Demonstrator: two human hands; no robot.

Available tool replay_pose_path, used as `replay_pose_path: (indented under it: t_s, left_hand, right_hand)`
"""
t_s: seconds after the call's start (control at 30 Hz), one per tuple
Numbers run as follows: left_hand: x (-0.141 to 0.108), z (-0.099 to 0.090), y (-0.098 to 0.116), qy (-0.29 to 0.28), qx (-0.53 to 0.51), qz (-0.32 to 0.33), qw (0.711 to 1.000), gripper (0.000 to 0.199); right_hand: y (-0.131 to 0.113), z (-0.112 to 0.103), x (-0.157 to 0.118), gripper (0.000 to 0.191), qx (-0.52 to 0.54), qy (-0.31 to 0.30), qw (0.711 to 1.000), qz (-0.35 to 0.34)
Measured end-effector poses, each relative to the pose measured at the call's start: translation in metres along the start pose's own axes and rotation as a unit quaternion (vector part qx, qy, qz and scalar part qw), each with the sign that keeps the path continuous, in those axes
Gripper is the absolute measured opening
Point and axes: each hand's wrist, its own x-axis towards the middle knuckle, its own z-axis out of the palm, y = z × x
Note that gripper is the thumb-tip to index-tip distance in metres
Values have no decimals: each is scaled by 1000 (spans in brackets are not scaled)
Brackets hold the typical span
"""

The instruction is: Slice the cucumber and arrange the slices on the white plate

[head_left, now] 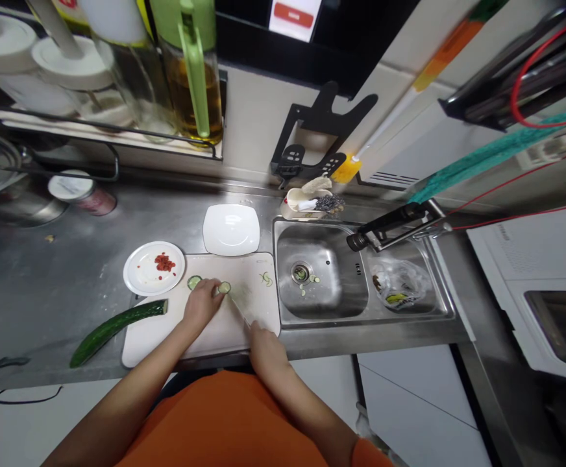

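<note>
Over the white cutting board (205,340), my left hand (202,305) has its fingers closed on a small cucumber slice (224,287), pale inside with a green rim. My right hand (267,349) grips a knife (241,312) by its handle. The blade points up and left, its tip beside that slice. Another cucumber slice (194,282) lies on the board just left of my left fingers. Thin green peel scraps (266,279) rest near the board's upper right corner. A long cucumber (112,331), one end cut, lies across the board's left edge onto the counter.
A round white plate (134,272) bears chopped red pieces. Behind the board stands a square white plate (232,230). To the right is a steel sink (329,305) with scraps near its drain and a plastic bag (404,285). A faucet (385,227) reaches over it.
</note>
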Motion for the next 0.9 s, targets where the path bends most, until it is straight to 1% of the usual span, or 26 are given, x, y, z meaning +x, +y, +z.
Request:
replay_pose_path:
  t_s: [0.13,0.3,0.4,0.5,0.6,0.73,0.8,0.9]
  left_hand:
    - [1,-5,6,-6,-19,-8,1000,14]
    - [2,-12,13,-30,-36,-30,998,18]
    - [4,-17,13,-36,-36,-47,998,19]
    - [5,-25,7,-20,-33,-49,998,27]
    - [5,-37,-3,-12,-34,-52,998,26]
    - [5,-55,-17,-4,-26,-86,996,28]
    - [5,-60,-24,3,-8,-99,995,29]
    - [4,-63,-30,10,44,-104,994,30]
  right_hand:
    - [8,2,-7,40,4,-14,1000,12]
    - [9,-2,-12,42,9,-18,1000,20]
    - [9,-2,-13,43,12,-19,1000,18]
    - [10,0,-12,43,13,-14,1000,18]
    - [11,3,-10,41,11,-11,1000,21]
    - [13,7,-9,40,16,-8,1000,13]
    - [13,8,-8,40,18,-8,1000,10]
    - [13,8,-8,40,20,-8,1000,13]
